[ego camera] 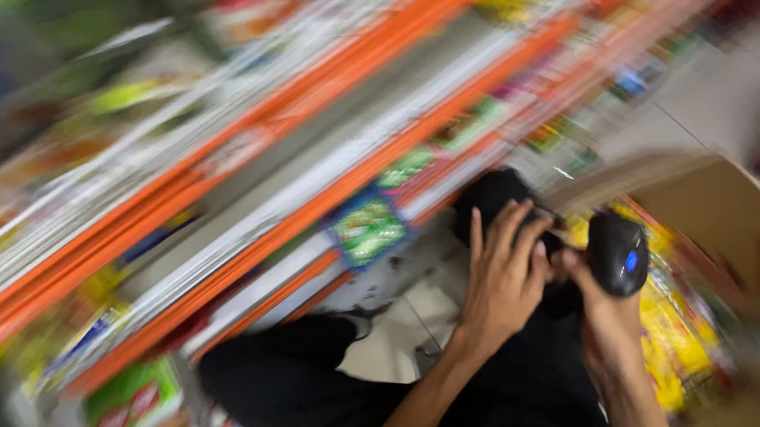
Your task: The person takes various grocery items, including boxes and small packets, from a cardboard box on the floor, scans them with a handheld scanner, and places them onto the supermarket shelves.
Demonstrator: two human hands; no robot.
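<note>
Here the whole view is smeared by motion, so fine detail is lost. The left hand (502,271) lies open, fingers (512,229) spread, palm down on something black beneath it; what that black thing is cannot be told through the blur. The right hand (604,317) is closed around a black scanner (619,254), a rounded device with a small blue light on its face. The scanner stands just right of the left hand's fingertips, close to them, and whether the two touch cannot be told.

Below both hands spread dark trousers (294,386), the person's knees bent over a pale tiled floor (391,336). Right of the right hand sits an open cardboard box (718,202), its flap raised, with yellow packets (670,335) inside, directly behind and under the scanner.

Left of and above the left hand run long shelves (306,211) with orange edges, slanting across the view. A green packet (368,231) in a blue frame hangs from a shelf edge just up and left of the left hand. More green packs (130,396) sit on a low shelf far left of the hands, well apart from them. Other coloured goods line the shelves but are too blurred to name.
</note>
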